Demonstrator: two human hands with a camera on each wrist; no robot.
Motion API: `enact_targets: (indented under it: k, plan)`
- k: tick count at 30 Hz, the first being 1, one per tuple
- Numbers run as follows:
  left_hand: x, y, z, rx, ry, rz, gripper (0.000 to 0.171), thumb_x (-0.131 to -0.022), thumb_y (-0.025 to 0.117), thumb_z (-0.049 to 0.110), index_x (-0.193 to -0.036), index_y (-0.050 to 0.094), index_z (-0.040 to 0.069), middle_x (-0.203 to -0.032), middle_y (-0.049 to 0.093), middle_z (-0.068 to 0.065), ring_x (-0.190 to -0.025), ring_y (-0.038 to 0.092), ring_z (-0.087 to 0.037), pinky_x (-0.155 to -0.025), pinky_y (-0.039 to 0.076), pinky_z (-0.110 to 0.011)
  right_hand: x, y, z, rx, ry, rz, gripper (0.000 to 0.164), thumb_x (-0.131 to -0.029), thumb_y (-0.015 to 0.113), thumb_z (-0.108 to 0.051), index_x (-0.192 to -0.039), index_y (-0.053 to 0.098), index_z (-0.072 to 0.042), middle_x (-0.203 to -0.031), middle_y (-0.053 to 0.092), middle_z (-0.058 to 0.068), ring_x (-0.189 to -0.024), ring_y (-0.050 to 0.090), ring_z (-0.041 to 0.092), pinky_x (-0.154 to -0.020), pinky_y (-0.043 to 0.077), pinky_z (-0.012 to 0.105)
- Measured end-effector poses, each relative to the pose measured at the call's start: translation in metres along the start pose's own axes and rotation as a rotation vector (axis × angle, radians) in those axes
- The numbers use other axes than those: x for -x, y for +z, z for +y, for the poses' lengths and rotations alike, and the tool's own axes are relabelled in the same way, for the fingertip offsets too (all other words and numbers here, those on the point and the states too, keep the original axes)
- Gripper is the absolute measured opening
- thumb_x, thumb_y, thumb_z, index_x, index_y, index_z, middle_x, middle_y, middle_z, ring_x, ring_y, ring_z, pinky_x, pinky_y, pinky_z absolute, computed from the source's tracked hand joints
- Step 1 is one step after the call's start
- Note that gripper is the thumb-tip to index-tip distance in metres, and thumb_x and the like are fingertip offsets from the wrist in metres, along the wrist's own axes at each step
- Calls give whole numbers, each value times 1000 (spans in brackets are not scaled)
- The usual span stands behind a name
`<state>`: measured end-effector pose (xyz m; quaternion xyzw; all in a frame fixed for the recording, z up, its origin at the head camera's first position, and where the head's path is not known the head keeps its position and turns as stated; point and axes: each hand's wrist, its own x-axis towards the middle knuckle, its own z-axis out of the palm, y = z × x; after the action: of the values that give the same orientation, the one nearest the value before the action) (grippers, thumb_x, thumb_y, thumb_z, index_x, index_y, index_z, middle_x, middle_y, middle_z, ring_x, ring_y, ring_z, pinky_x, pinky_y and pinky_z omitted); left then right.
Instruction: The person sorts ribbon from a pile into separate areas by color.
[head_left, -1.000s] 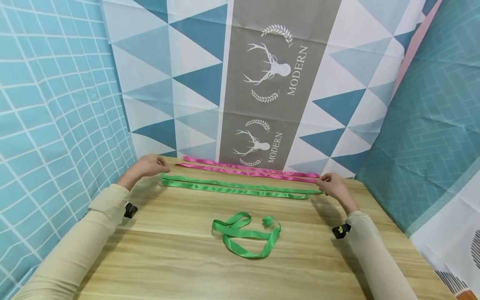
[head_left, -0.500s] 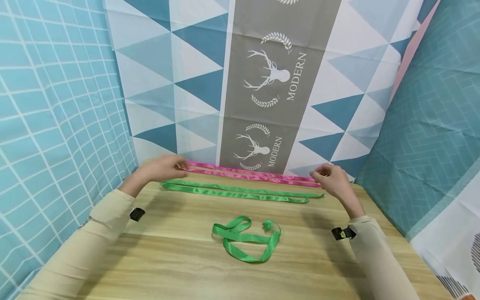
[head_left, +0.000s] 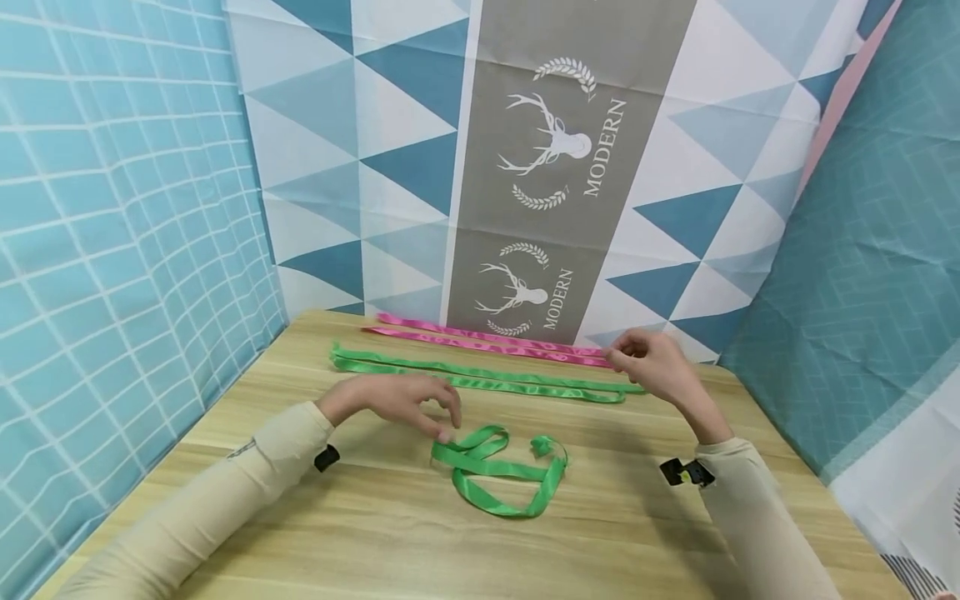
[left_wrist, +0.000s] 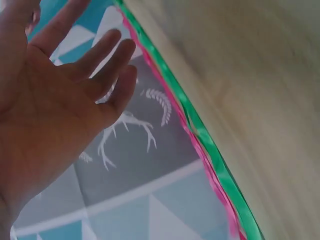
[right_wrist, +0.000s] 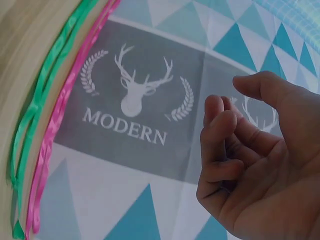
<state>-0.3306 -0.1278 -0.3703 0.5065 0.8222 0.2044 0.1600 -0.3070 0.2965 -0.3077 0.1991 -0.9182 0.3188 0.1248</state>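
Observation:
A loose green ribbon (head_left: 498, 471) lies in loops on the table, with a bunched tip at its right end. My left hand (head_left: 401, 398) hovers by its left loop, thumb tip right at the ribbon's edge; its fingers look relaxed and hold nothing. Behind it, a green ribbon (head_left: 517, 385) lies doubled in two lengthwise strands. Farther back, a pink ribbon (head_left: 480, 339) is doubled the same way against the back curtain. My right hand (head_left: 654, 360) hangs above the right ends of both, overlapping the pink one in the head view. Its fingers curl loosely, thumb apart, with nothing between them.
The wooden table (head_left: 360, 533) meets a patterned back curtain (head_left: 540, 167) just behind the pink ribbon. A blue gridded cloth (head_left: 127, 208) hangs along the left side, a teal cloth (head_left: 847, 250) along the right. Each wrist wears a small black camera (head_left: 686, 472).
My left hand has come from the ribbons' left ends toward me and rightward, to the loose green ribbon. The right hand has let go of the doubled ribbons' right end and lifted slightly.

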Motion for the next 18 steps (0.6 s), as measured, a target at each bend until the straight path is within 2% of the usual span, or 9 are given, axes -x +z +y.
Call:
enact_targets:
  k: [2,4,7,9,11,14,18]
  plan:
    - [-5,7,5,-52,5,-24,28,-95,73,41,-114,75,21,-143,50,-5,-134,45,-26,-106,39,-47,-1,6,0,-16,-19,-32,18,-101,68,-28,-95,72,-11,-77,66,3,-63,60,27,-56,51,37]
    - [-7,13,10,-142,0,-37,20,-93,76,42,-105,77,25,-148,46,-9,-137,42,-26,-108,37,-50,-2,12,-3,-27,-44,-64,17,-100,69,-27,-94,73,-12,-78,66,2,-63,60,27,-56,51,37]
    - [-9,18,16,-267,-12,-43,11,-91,79,39,-90,74,28,-145,50,-9,-134,45,-27,-106,36,-57,-5,20,-8,-29,-72,-112,16,-100,70,-27,-93,73,-13,-79,67,0,-63,60,23,-56,51,37]
    - [-10,18,18,-286,-3,-26,13,-90,80,35,-84,72,28,-141,53,-8,-131,48,-26,-105,38,-55,-5,25,-12,-22,-94,-131,15,-99,71,-27,-93,74,-13,-78,67,-2,-64,60,22,-56,50,36]
    - [-11,15,20,-234,29,-1,12,-92,79,33,-85,71,27,-138,55,-7,-129,50,-24,-104,41,-49,-5,29,-17,-24,-123,-159,15,-99,71,-26,-94,74,-13,-79,67,-2,-64,60,21,-56,50,35]
    - [-13,9,23,-93,122,51,8,-95,76,33,-93,70,27,-135,56,-6,-125,53,-19,-100,45,-37,-2,37,-28,-44,-174,-235,13,-99,71,-26,-98,74,-13,-82,68,-2,-65,61,19,-57,51,34]
    - [-18,4,31,64,270,103,8,-98,72,33,-102,70,27,-122,62,2,-114,56,-12,-95,48,-33,6,47,-48,-79,-235,-368,17,-100,69,-32,-106,71,-16,-89,69,-2,-71,63,16,-64,54,36]
